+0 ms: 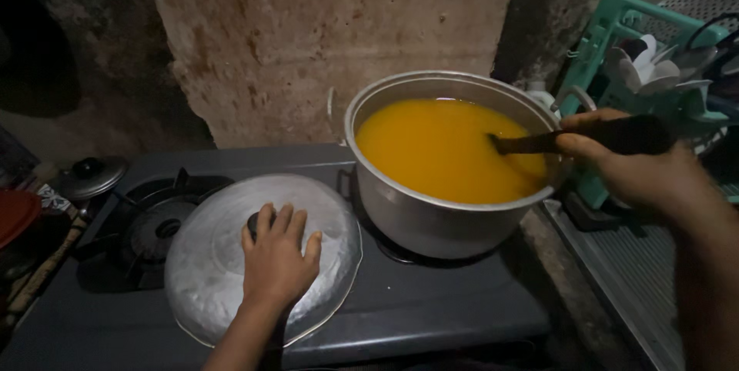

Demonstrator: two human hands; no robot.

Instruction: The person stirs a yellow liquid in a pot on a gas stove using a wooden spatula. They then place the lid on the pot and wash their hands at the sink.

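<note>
L hand (277,259) lies flat on lid (208,263), fingers spread over its knob; lid sits on stove (431,309) over L burner. R hand (639,167) grips ladle (539,142) tight, its end dipped in orange soup in pot (431,217) on R burner. Green rack (608,40) behind R hand.

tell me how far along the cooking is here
Done: the lid is off, lying on the stove under the left hand. In hand: the right hand holds a dark utensil dipped in the orange liquid in the pot. Left: the pot is uncovered.
</note>
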